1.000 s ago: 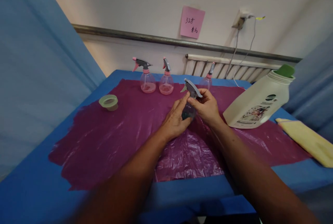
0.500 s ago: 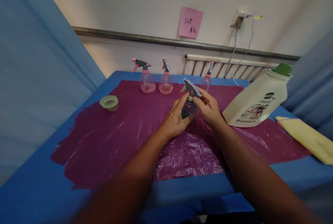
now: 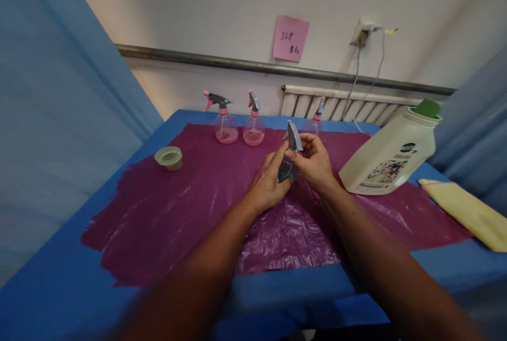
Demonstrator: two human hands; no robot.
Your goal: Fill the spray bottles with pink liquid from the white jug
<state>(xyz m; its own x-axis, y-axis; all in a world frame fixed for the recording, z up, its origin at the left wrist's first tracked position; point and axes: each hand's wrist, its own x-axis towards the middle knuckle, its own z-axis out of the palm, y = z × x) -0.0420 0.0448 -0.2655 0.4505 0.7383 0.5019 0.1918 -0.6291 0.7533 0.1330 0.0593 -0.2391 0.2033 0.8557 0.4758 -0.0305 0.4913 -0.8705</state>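
Observation:
A clear spray bottle [image 3: 289, 168] with a grey trigger head and dark greenish liquid low inside stands upright between my hands. My left hand [image 3: 268, 181] wraps round its body from the left. With thumb and fingers, my right hand [image 3: 315, 160] grips the neck collar just under the spray head, partly hiding it. Behind stand two spray bottles with pink collars and pink liquid, one at the left [image 3: 226, 129] and one beside it [image 3: 254, 130]. A third pink-collared spray bottle [image 3: 313, 124] is partly hidden behind my right hand.
A large cream jug [image 3: 390, 159] with a green piece in its mouth stands right of my hands. A small green-rimmed cup [image 3: 169, 158] sits at the left. A folded yellow cloth [image 3: 467, 209] lies far right. Purple plastic sheeting [image 3: 190, 198] covers the blue table [image 3: 285, 288].
The spray head has turned, its nozzle now pointing more away from me. My right hand's fingers have shifted round the collar, while my left hand keeps its hold on the body.

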